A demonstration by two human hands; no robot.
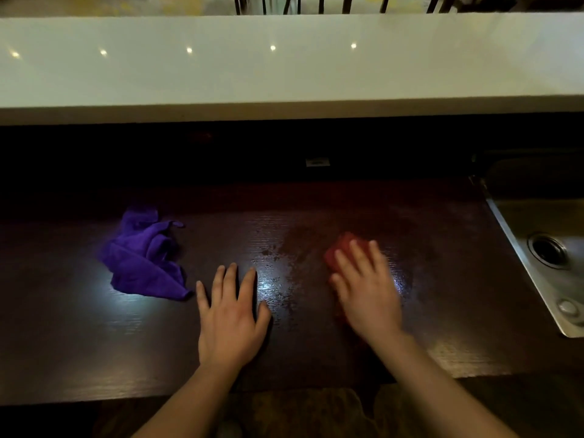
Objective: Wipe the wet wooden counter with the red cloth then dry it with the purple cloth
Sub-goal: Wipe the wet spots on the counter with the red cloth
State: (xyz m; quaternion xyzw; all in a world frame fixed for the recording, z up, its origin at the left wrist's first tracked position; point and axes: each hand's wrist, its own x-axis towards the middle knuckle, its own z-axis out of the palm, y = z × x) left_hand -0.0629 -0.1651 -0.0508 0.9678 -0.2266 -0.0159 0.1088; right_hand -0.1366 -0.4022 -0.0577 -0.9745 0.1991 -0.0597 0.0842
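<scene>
The dark wooden counter (pixel 79 327) runs across the view, with wet streaks and droplets glinting in its middle. My right hand (pixel 366 292) lies flat on the red cloth (pixel 338 249), pressing it onto the wet patch; only the cloth's far edge shows past my fingers. My left hand (pixel 230 314) rests palm down on the wood with fingers spread, holding nothing. The purple cloth (pixel 142 260) lies crumpled on the counter just left of my left hand, untouched.
A steel sink (pixel 537 222) with a round drain is set into the counter at the right. A raised white ledge (pixel 284 74) runs along the back above a dark recess. The counter's front edge is close to my body.
</scene>
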